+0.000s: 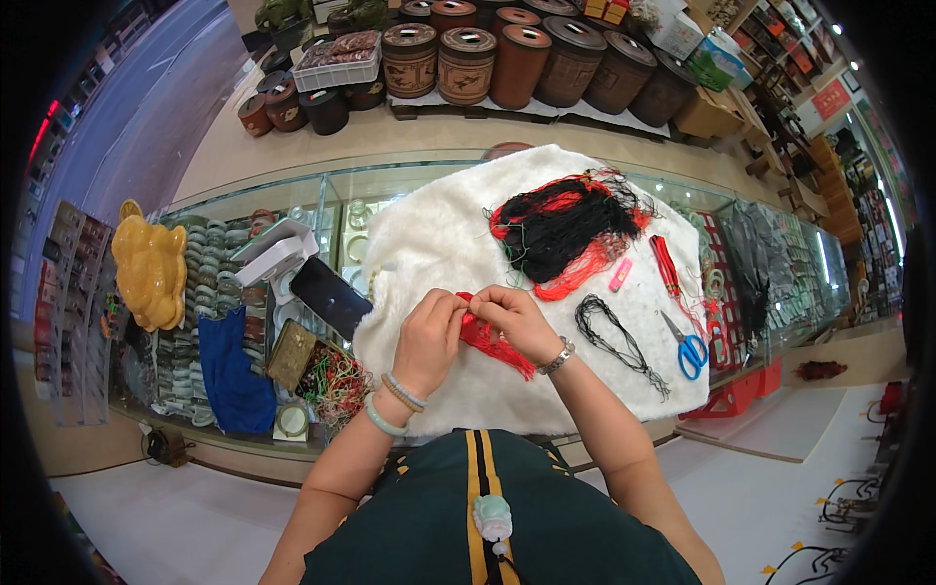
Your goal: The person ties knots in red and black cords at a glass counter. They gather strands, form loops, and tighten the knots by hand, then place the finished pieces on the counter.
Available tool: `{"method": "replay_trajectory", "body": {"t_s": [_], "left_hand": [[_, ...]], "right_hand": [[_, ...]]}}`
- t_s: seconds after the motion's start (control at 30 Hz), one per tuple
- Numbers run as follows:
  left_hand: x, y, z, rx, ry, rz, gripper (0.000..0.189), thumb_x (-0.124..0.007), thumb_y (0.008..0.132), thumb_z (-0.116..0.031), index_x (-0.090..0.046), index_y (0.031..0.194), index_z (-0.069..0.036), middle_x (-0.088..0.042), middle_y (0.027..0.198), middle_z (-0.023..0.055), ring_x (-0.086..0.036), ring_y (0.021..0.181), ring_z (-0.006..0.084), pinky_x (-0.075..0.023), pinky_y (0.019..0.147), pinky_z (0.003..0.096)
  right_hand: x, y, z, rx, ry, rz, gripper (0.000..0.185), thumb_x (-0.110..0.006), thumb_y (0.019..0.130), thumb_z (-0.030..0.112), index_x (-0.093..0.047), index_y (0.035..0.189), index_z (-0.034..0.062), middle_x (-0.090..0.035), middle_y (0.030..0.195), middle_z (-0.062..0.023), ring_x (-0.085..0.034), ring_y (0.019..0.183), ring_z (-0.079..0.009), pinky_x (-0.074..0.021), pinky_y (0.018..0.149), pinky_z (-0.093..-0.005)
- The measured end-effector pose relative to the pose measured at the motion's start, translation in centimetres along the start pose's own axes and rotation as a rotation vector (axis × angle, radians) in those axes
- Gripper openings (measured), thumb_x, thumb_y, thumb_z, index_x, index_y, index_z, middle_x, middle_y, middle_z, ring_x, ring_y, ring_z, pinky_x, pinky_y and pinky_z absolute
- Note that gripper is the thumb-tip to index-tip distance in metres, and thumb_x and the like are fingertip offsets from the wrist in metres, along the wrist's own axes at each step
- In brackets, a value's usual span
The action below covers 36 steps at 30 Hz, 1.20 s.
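Over a white fluffy cloth, my left hand and my right hand meet, pinching a bundle of red cord between their fingertips. The strands hang down below my right hand. Behind them lies a big heap of black and red cords. To the right are a pink lighter-like item, a loop of black cord, a bundle of red cords and scissors with blue handles, their blades apart.
The cloth covers a glass display counter with bangles inside. At left are a phone, a white box, tangled colored cords, a blue cloth and a yellow figurine. Lidded jars stand beyond the counter.
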State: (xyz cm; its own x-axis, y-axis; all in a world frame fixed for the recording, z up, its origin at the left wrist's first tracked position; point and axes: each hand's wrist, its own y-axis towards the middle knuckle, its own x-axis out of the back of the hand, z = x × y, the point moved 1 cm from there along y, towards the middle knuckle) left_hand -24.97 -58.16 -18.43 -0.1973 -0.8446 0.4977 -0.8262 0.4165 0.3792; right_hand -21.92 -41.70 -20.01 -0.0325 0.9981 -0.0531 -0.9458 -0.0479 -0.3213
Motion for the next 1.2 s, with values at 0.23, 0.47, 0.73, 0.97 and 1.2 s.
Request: {"method": "replay_trajectory", "body": {"t_s": [0.23,0.47,0.73,0.97,1.2], "left_hand": [[0.3,-0.3,-0.1,0.037,-0.127,-0.074,0.012,-0.066,0.081,0.001,-0.066,0.093,0.002,-0.066,0.090,0.0133,-0.065,0.071,0.0282,-0.0527,0.062,0.0343],[0.6,-0.4,0.1,-0.081,-0.012,-0.076,0.014,-0.067,0.078,0.000,-0.066,0.091,0.001,-0.067,0.091,0.0128,-0.066,0.072,0.0277,-0.0536,0.062,0.0330],[0.7,-0.6,0.6,-0.023,-0.081,-0.083,0.013,-0.066,0.075,0.002,-0.065,0.089,0.002,-0.066,0.088,0.0131,-0.066,0.069,0.0259,-0.0533,0.063,0.0311],[0.6,-0.5,0.6,-0.013,-0.179,-0.087,0.014,-0.066,0.075,0.005,-0.065,0.088,0.003,-0.065,0.087,0.0133,-0.065,0.069,0.0214,-0.0529,0.063,0.0294],[0.1,-0.5,1.5,0.140,-0.349,-0.046,0.008,-0.064,0.081,0.004,-0.065,0.089,0.003,-0.063,0.089,0.0071,-0.061,0.078,0.0136,-0.0503,0.071,0.0258]], "right_hand": [[0.4,0.4,-0.4,-0.131,0.298,0.100,0.015,-0.056,0.094,0.017,-0.065,0.095,0.0040,-0.064,0.084,0.0009,-0.052,0.061,-0.0039,-0.0433,0.057,-0.0180],[-0.1,0.1,0.1,-0.097,0.231,0.059,0.016,-0.060,0.093,0.016,-0.066,0.094,0.0020,-0.064,0.082,0.0008,-0.051,0.063,-0.0034,-0.0411,0.057,-0.0180],[0.0,-0.3,-0.8,0.165,-0.062,-0.208,0.011,-0.065,0.087,0.009,-0.065,0.086,-0.0017,-0.065,0.076,-0.0026,-0.056,0.067,-0.0079,-0.0450,0.060,-0.0231],[-1.0,0.1,-1.4,0.285,-0.294,-0.352,0.014,-0.067,0.085,0.012,-0.064,0.083,-0.0022,-0.064,0.073,-0.0084,-0.059,0.065,-0.0110,-0.0461,0.058,-0.0260],[-1.4,-0.1,-0.3,0.320,-0.271,-0.272,0.015,-0.065,0.088,0.012,-0.063,0.089,-0.0030,-0.064,0.083,-0.0086,-0.061,0.071,-0.0118,-0.0473,0.059,-0.0261]]}}
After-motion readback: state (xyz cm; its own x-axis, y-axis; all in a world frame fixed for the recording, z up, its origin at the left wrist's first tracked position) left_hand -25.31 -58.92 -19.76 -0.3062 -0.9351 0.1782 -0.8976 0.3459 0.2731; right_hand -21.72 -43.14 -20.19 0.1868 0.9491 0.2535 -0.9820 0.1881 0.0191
